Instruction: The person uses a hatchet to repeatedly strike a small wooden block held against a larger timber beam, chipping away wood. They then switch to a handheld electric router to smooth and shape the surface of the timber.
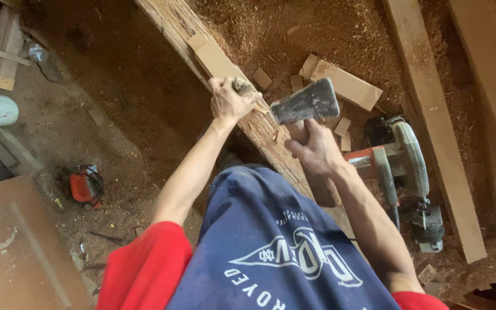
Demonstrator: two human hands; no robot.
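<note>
The right hand (316, 150) gripped the hatchet (306, 103); the left hand (229, 99) closed on a chisel (242, 87) (better keep it steady) against the beam (259, 123).

Two hands showed, a left hand (231, 99) and a right hand (317, 150). There was one hatchet (306, 103), one circular saw (403, 166), one long beam (248, 109) and one red power tool (85, 185). Roughly seven small wood offcuts (345, 85) lay far right, beside two long planks (431, 115).

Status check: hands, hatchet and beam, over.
Right hand grips hatchet. Left hand holds chisel-like tool on beam. Circular saw beside beam.
</note>
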